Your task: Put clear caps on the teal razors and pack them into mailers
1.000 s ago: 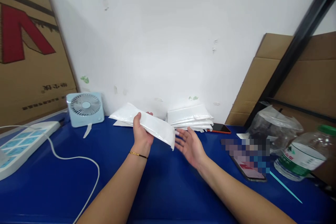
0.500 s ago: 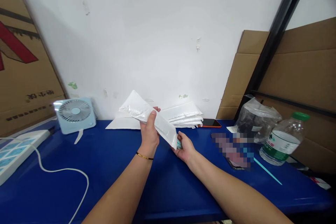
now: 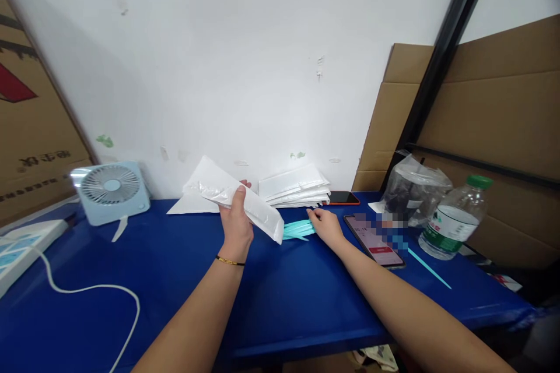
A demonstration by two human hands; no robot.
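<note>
My left hand [image 3: 237, 218] is wrapped round a white padded envelope [image 3: 263, 210], its thumb across the top side. The envelope slants down toward the right. At its lower right end a bunch of thin teal strips [image 3: 298, 229] spans the gap to my right hand [image 3: 327, 229]. The fingers of that hand are closed on the strips' right ends. Whether the strips' left ends lie inside the envelope or just behind it, I cannot tell. Behind the hands are a stack of white padded envelopes [image 3: 294, 184] and another white envelope [image 3: 189, 204] lying by the wall.
On the blue table [image 3: 280, 309] a light blue fan [image 3: 112, 189], a white power strip [image 3: 32, 247] and its cable are at left. To the right lie a lit phone [image 3: 371, 240], an orange-edged phone [image 3: 345, 198], a single teal strip [image 3: 431, 270], a bagged cup [image 3: 415, 189] and a bottle [image 3: 452, 221].
My right hand has moved right, away from the envelope's end, and a length of the teal strips now shows between them. The view has shifted slightly. My left hand still grips the envelope.
</note>
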